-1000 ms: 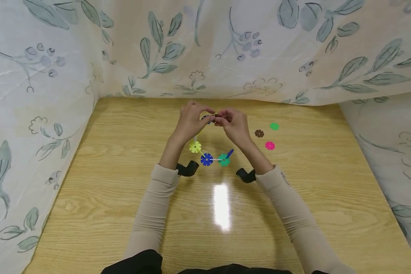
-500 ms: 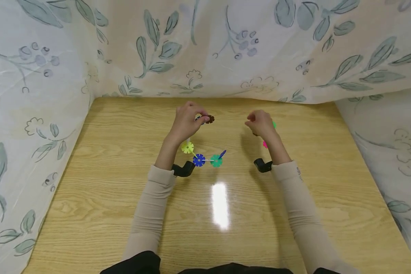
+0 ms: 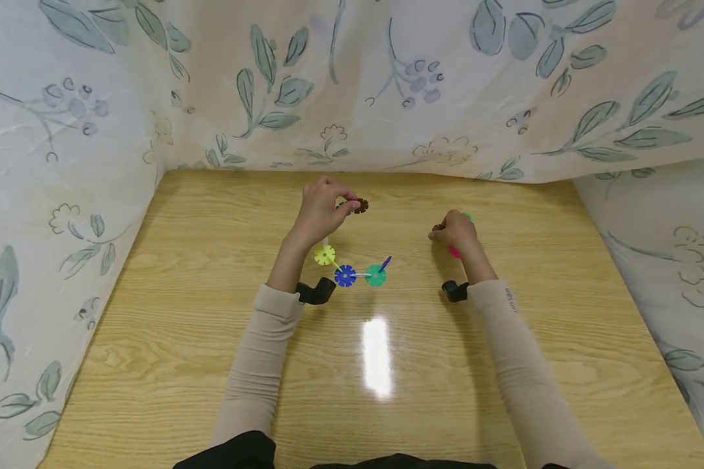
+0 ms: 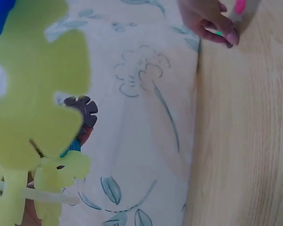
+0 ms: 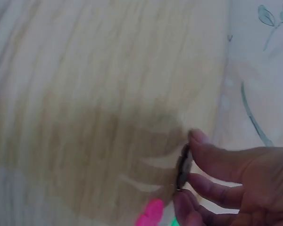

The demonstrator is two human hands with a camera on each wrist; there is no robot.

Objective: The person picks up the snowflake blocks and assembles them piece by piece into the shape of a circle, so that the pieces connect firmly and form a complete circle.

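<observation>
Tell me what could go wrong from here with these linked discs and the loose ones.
The left hand pinches the linked chain near its brown end, and no hand supports the teal disc near the other, so a joint might slip loose. The right hand pinches a thin, separate brown disc, which could slip and drop. That hand is also close to the pink disc and the green disc, so it might nudge them.

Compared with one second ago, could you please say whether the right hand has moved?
Yes: judged against the table, the right hand has moved rightward, now partly covering the pink disc.
</observation>
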